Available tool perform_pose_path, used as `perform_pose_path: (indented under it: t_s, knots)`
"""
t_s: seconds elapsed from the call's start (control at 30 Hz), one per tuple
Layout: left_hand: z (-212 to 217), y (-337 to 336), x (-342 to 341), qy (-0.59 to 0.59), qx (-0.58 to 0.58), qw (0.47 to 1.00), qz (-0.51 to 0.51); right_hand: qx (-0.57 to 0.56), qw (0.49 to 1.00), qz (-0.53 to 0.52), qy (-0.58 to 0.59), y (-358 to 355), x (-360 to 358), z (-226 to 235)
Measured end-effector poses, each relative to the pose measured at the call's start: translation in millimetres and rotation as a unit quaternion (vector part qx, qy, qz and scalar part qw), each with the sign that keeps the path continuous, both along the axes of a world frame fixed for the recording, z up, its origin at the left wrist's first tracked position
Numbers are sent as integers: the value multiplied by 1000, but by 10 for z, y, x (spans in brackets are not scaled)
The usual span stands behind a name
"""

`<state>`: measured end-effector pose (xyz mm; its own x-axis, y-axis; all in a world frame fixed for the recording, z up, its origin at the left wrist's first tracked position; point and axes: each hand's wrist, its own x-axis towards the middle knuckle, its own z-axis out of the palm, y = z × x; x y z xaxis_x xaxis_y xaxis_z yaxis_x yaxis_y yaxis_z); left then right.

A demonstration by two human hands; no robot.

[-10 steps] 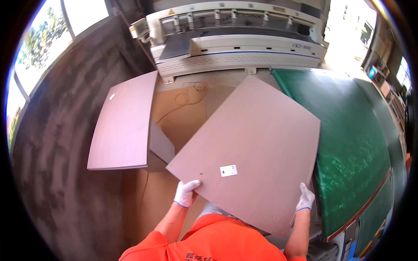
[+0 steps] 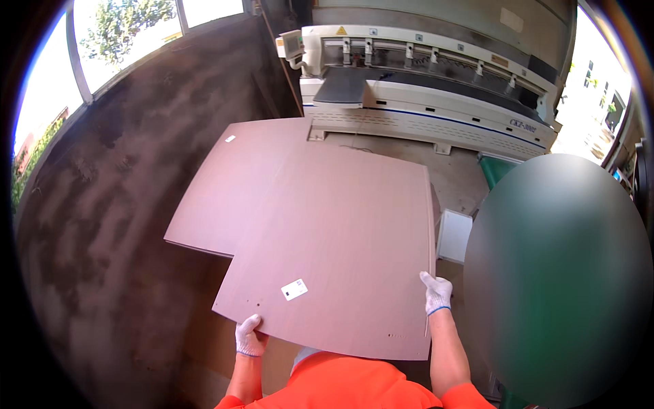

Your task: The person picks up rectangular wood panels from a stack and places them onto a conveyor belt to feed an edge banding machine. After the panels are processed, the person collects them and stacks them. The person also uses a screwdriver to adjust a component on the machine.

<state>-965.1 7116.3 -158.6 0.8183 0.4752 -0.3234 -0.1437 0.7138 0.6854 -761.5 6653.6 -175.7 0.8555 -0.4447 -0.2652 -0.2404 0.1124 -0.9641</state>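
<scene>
I hold a large pinkish-brown board (image 2: pixel 340 245) in front of me, with a white label (image 2: pixel 294 290) near its near left part and small drilled holes along the near edge. My left hand (image 2: pixel 251 336), in a white glove, grips the near edge at the left, thumb on top. Gloved likewise, my right hand (image 2: pixel 436 292) is closed on the right edge. To the left lies another board (image 2: pixel 231 184) of the same colour, with a small white sticker; the held board overlaps it in view. Whether the two boards touch, I cannot tell.
A long white machine (image 2: pixel 436 123) with a dark bed stands at the back, its control screen (image 2: pixel 293 45) at the left end. A dark stained wall (image 2: pixel 136 170) runs along the left. A white panel (image 2: pixel 454 236) stands right of the board. A blurred patch covers the right side.
The held board has moved left and turned, now overlapping the other board. Both hands went with it. The view has swung, so the machine appears farther right.
</scene>
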Motion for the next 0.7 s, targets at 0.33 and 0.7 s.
perform_pose_path:
  t_s: [0.33, 0.7]
  knots:
    - [-720, 2665, 279, 25, -12, 973, 231, 4, 947, 321, 9, 3145, 1304, 134]
    - [-1149, 3009, 2144, 349, 412, 799, 264, -369, 811, 441, 108, 4037, 1407, -302]
